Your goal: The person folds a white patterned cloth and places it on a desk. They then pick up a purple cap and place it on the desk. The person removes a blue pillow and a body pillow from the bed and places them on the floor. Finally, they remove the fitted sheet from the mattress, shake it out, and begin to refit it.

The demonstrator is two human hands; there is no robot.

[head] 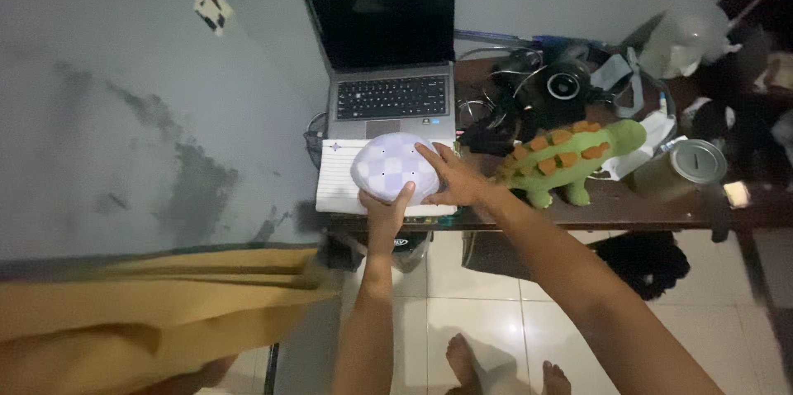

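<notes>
My left hand (387, 211) has its grip closed on the near edge of the checked cushion (395, 167), thumb up over the rim and the other fingers tucked beneath. My right hand (453, 177) lies flat on the cushion's right side, fingers spread, pressing rather than pinching. The cushion, a pale lilac-and-white rounded thing, rests on a white lined pad (340, 180) at the front of the bench (628, 205), just before the open laptop (388, 56). I judge it soft and light, yielding under the fingers, not fragile; the rim is the place to take hold, since the domed top offers little purchase. Its long axis runs roughly left to right, along the bench front. A green plush dinosaur (574, 155) stands near on the right, head pointing right.
</notes>
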